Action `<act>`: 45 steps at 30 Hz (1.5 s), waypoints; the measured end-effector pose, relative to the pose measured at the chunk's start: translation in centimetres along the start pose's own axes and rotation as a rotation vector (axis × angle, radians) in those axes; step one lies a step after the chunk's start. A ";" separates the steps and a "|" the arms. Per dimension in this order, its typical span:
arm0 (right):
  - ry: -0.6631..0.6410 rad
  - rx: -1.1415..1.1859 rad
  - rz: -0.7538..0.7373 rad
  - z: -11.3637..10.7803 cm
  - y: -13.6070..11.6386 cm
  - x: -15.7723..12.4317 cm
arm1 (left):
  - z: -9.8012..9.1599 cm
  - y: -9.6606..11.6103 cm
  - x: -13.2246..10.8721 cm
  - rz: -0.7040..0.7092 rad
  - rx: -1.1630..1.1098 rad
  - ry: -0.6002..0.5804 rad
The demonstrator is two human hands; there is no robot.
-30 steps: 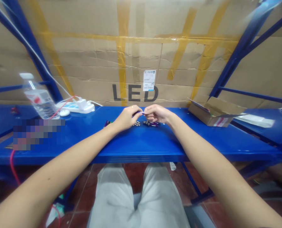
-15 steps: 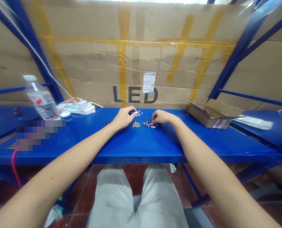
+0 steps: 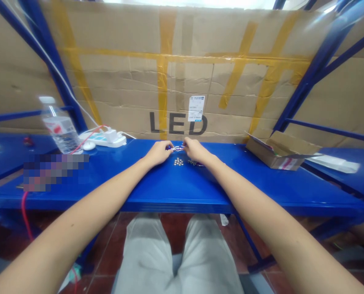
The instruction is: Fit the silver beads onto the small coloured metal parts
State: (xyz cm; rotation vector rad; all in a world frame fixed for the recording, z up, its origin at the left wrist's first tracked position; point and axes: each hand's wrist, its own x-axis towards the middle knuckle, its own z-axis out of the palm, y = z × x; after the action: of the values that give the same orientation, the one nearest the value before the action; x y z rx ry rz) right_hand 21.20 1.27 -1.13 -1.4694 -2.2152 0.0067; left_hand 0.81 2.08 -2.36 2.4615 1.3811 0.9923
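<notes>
Between my two hands, just above the blue table, is a slim, shiny purple-and-silver piece (image 3: 178, 148); its exact kind is too small to tell. My left hand (image 3: 159, 152) is closed on its left end, with a dark purple part showing at the fingertips. From the other side, my right hand (image 3: 195, 150) pinches at the right end, fingers partly hidden. Below them a small cluster of round silver metal parts (image 3: 178, 162) lies on the table. More purple and silver pieces (image 3: 195, 163) lie under my right wrist, partly covered by it.
An open cardboard box (image 3: 281, 153) stands to the right on the blue table (image 3: 176, 188). Leftward are a water bottle (image 3: 61, 128), a white power strip (image 3: 108, 140) with cables, and a blurred-out item. A large cardboard sheet (image 3: 133, 90) closes off the back.
My right hand has left the purple and silver pieces on the table and moved left and slightly up to meet the piece in my left hand. The view has shifted slightly.
</notes>
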 end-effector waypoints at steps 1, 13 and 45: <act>-0.045 -0.034 -0.027 0.3 -0.4 0.2 | 0.1 -0.3 0.1 -0.009 0.022 -0.009; -0.132 0.015 -0.188 1.1 -0.2 0.7 | 1.3 -2.1 1.0 0.027 0.010 -0.037; -0.067 -0.108 -0.145 -0.4 0.1 -0.3 | 0.0 -1.7 1.4 -0.149 -0.386 0.041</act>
State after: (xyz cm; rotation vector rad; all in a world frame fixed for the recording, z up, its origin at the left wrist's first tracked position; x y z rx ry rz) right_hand 21.50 0.91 -0.94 -1.3791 -2.4050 -0.1146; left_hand 0.15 4.16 -2.38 2.0403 1.2267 1.1543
